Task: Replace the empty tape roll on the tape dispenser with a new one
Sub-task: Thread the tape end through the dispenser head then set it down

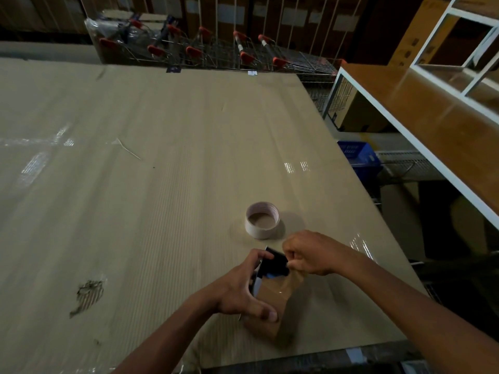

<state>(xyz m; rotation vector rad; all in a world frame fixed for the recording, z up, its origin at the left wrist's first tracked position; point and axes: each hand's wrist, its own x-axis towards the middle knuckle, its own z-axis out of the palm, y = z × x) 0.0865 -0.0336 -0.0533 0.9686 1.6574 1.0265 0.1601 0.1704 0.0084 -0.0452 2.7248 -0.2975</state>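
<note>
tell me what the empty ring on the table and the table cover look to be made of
Empty ring: probably cardboard, matte and pale, with a thin wall and hollow centre like a bare tape core. Table cover: corrugated cardboard, matte tan with fine parallel ribs, and glossy clear tape strips in places.

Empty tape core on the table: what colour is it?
Pale off-white cardboard core, seen in the head view.

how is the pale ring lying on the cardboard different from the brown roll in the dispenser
The pale ring is a thin, whitish shell with a wide hollow middle; the brown roll looks thick and full of tape. The pale ring lies flat and untouched on the cardboard sheet, apart from both hands; the brown roll sits in the dispenser, gripped by the left hand, while the right hand pinches at its black front end. Both rest over that cardboard sheet.
</note>
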